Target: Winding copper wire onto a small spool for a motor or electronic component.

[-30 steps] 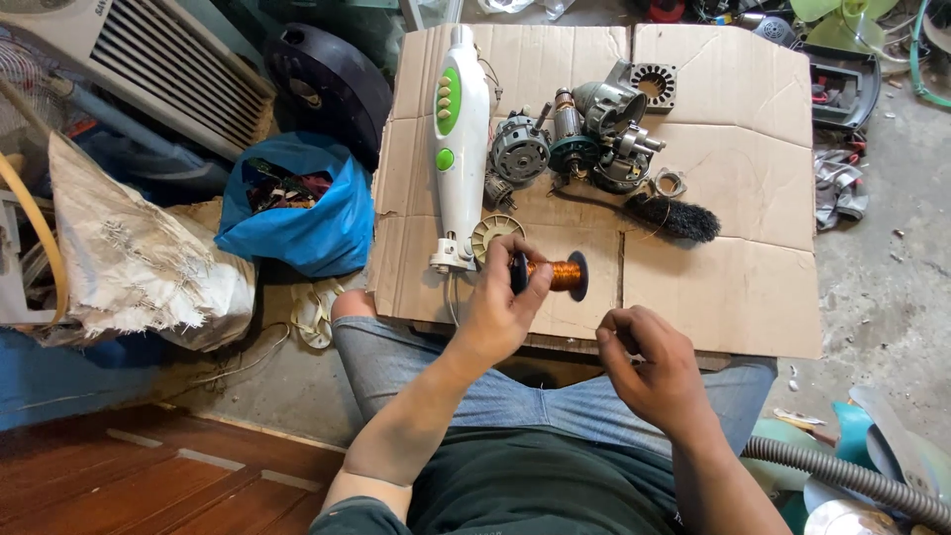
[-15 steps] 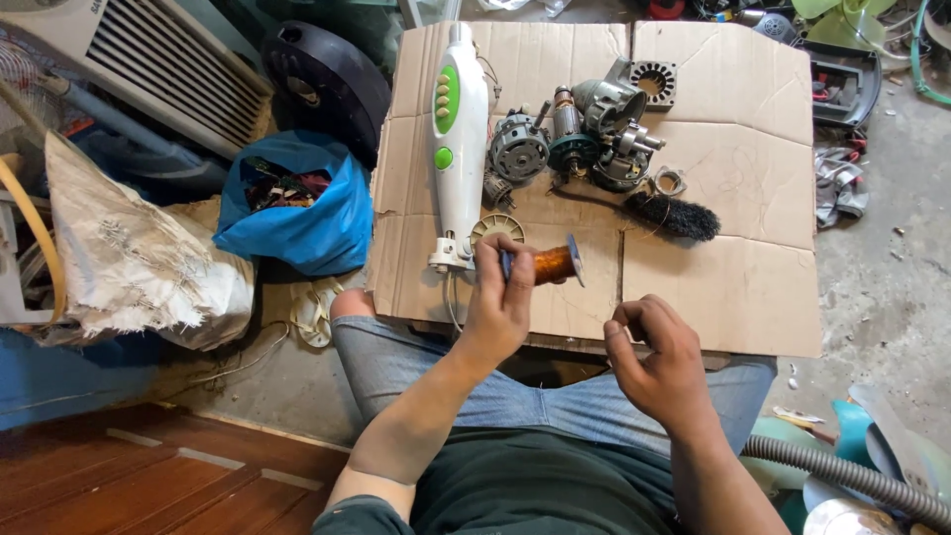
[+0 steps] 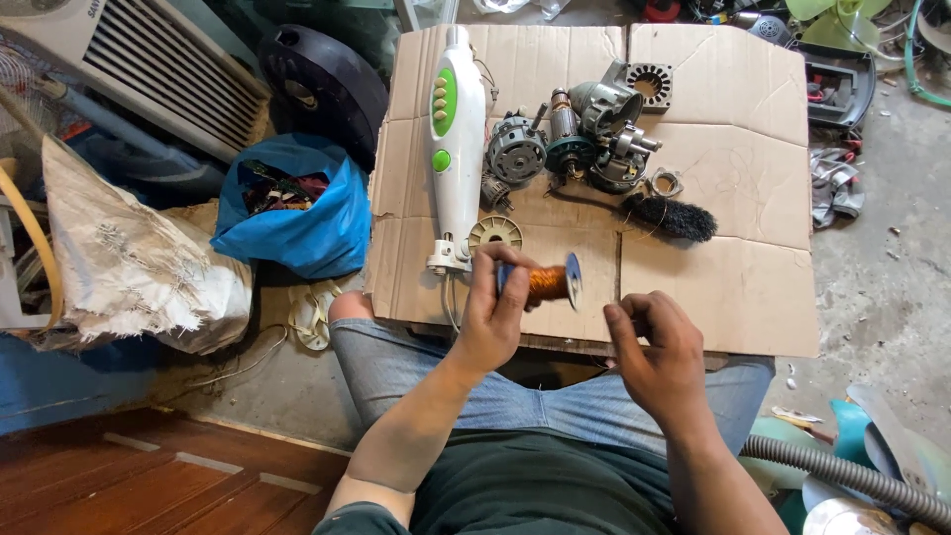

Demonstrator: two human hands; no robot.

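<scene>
The left hand (image 3: 492, 315) grips a copper wire spool (image 3: 546, 284) at the near edge of the cardboard sheet (image 3: 733, 149). Just right of the spool, the right hand (image 3: 659, 349) pinches shut, seemingly on fine wire, though that is too thin to tell. Unwinding looks underway; the next pull needs steady tension.

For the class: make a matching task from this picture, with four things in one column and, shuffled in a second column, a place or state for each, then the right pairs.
Things
1. spool of copper wire
2. black brush
3. blue bag
4. white and green appliance

Places or states
A. on the floor, left of the cardboard
B. held in the left hand
C. lying lengthwise along the cardboard's left part
D. on the cardboard, below the motor parts

Pairs: 1-B, 2-D, 3-A, 4-C
</scene>
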